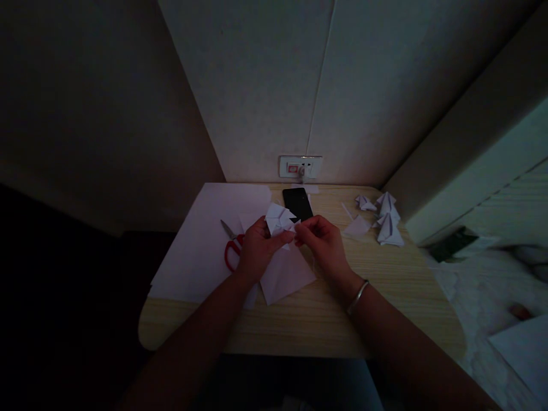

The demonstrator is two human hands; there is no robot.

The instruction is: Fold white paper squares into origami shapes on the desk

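Above the middle of the table, my left hand (260, 246) grips a white folded paper figure (278, 217) between thumb and fingers. My right hand (321, 238) pinches a small point at the figure's right side. Below both hands lies a loose square of white paper (282, 277). Red-handled scissors (232, 246) rest on a stack of white sheets (192, 245) just left of my left hand, their blades pointing up and left. Behind the figure lies a black phone (297, 202), partly covered by it and my right hand.
Several folded paper figures (389, 220) stand at the table's back right, beside paper scraps (358, 225). A wall socket (300, 166) with a plug in it sits just above the table's back edge. More white paper (524, 345) lies lower down on the right.
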